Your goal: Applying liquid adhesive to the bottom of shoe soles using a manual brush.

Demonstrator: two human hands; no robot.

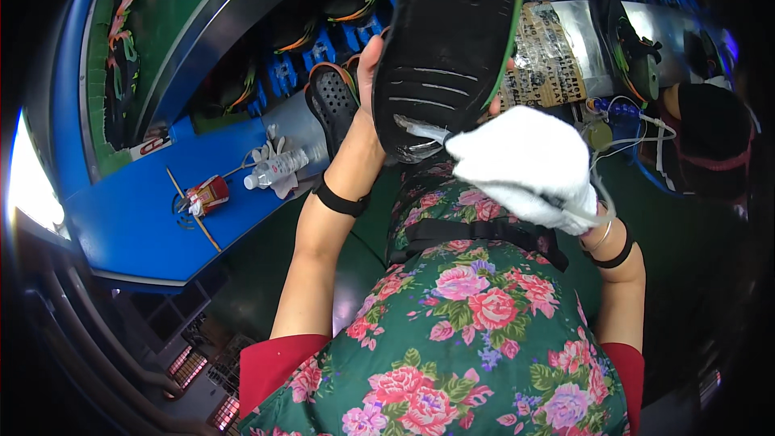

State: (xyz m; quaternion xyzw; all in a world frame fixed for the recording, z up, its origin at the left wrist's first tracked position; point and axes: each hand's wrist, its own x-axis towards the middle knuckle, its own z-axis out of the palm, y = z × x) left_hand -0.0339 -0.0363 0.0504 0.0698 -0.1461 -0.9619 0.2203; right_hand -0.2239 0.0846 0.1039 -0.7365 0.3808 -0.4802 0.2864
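Observation:
My left hand [370, 73] grips a black shoe sole [442, 24] at its left edge. Fingertips also show at the sole's right edge. The sole tilts up toward me, with wet-looking streaks in its grooves and a glossy patch at the near end. In a white glove, my right hand [525, 163] is closed around a slim applicator brush [424, 129], whose pale tip touches that glossy patch. A thin clear hose [593, 216] runs along the glove and wrist. The glove hides how the fingers sit.
On the blue table [121, 230] at left lie a plastic bottle [278, 168], grey gloves and a red can [208, 195]. A black perforated clog [333, 101] stands beside them. Behind is a rack of blue holders with more shoes; another black shoe [630, 48] is at right.

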